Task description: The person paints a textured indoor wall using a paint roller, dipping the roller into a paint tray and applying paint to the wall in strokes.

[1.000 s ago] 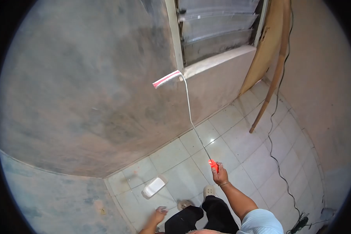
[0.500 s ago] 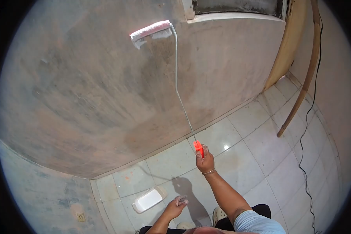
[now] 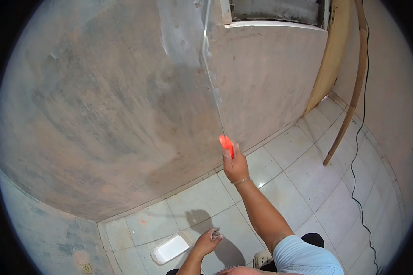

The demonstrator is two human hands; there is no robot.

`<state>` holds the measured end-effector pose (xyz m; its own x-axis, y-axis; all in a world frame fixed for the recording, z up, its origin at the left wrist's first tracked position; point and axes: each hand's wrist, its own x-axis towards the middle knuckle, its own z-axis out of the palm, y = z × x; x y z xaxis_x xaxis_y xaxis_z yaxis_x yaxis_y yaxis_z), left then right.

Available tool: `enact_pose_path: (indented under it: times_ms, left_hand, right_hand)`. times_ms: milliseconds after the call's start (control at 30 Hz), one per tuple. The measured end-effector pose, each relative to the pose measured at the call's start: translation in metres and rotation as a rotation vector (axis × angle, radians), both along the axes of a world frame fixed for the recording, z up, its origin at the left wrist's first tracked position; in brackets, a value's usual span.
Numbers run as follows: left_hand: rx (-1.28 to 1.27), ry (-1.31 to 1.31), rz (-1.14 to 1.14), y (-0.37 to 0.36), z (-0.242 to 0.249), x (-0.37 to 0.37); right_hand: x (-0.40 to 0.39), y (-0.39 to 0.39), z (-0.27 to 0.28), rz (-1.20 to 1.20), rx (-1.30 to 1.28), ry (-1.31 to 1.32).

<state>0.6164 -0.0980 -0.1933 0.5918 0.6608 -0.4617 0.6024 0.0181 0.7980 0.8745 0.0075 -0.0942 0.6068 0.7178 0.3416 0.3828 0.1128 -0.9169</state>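
Note:
My right hand (image 3: 235, 164) is closed round the orange handle (image 3: 226, 145) of a paint roller. The roller's thin metal rod (image 3: 207, 59) runs up along the wall, and its head is beyond the top edge of the view. A wet white paint strip (image 3: 172, 27) marks the wall (image 3: 124, 101) beside the rod. Low in the view, my left hand (image 3: 208, 241) hangs with curled fingers, pale smears on them; whether anything is in it cannot be made out. Left of it, a white tray (image 3: 172, 247) with white paint lies on the tiled floor.
A window with a pale sill (image 3: 275, 24) is at the top. A bamboo pole (image 3: 348, 117) leans at the right, with a black cable (image 3: 353, 169) trailing down beside it. A wall socket (image 3: 86, 267) is at the lower left.
My right hand has moved up with the roller, whose head has left the view at the top. A white paint strip now shows on the wall. The view has shifted slightly.

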Motion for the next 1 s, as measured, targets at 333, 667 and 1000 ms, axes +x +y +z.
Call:
enact_pose_path:
  times_ms: [333,667,1000]
  left_hand:
    - [0.011,-0.038,0.082,0.034,-0.042,-0.001]
    - [-0.060,-0.066,0.071,0.035,-0.029,0.014]
    - [0.022,-0.040,0.081,0.035,-0.034,0.003]
  right_hand:
    - [-0.016,-0.112,-0.201,0.029,-0.425,-0.026]
    - [0.034,0.003,0.007,-0.047,-0.070,-0.134]
    - [0.014,-0.047,-0.019,-0.071,-0.187,-0.130]
